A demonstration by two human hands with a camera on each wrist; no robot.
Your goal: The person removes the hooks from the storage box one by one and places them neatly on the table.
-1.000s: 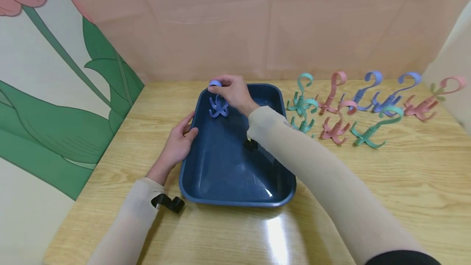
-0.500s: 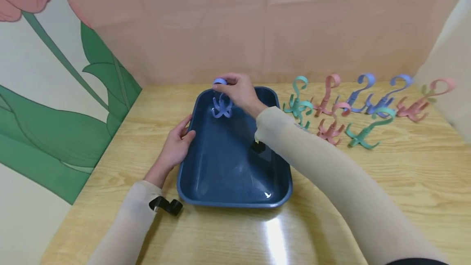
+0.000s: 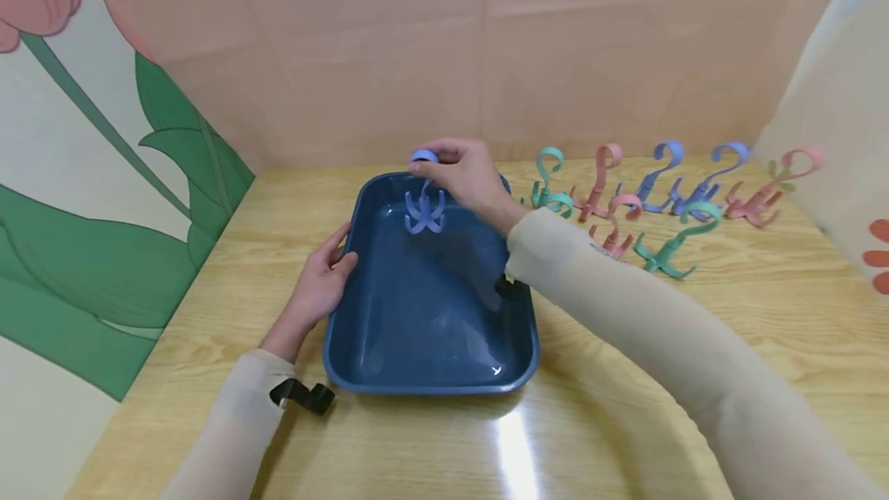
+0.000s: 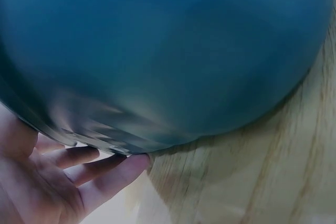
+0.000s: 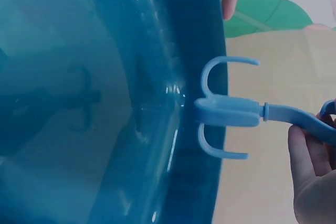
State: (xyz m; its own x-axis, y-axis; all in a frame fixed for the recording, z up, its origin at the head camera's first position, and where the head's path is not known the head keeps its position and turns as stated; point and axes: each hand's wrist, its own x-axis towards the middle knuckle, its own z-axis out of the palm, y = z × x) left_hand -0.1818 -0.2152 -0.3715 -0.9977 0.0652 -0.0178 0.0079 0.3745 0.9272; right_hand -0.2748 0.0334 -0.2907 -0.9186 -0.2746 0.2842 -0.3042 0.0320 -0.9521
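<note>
A blue multi-prong hanging hook hangs over the back end of a dark blue plastic tub. My right hand pinches it by its curved top, with the prongs pointing down inside the tub. In the right wrist view the hook's prongs show in front of the tub's wall, and a shadow lies on the tub floor. My left hand rests against the tub's left side, its thumb near the rim. Its nearly straight fingers touch the outer wall in the left wrist view.
To the right stand several similar hooks: pink ones, green ones and blue ones, some partly behind my right sleeve. All are on the wooden table. A pinkish sheet covers the wall behind.
My right hand has moved slightly right over the tub with the blue hook still pinched. My left hand stays at the tub's side. The whole view has shifted a little.
</note>
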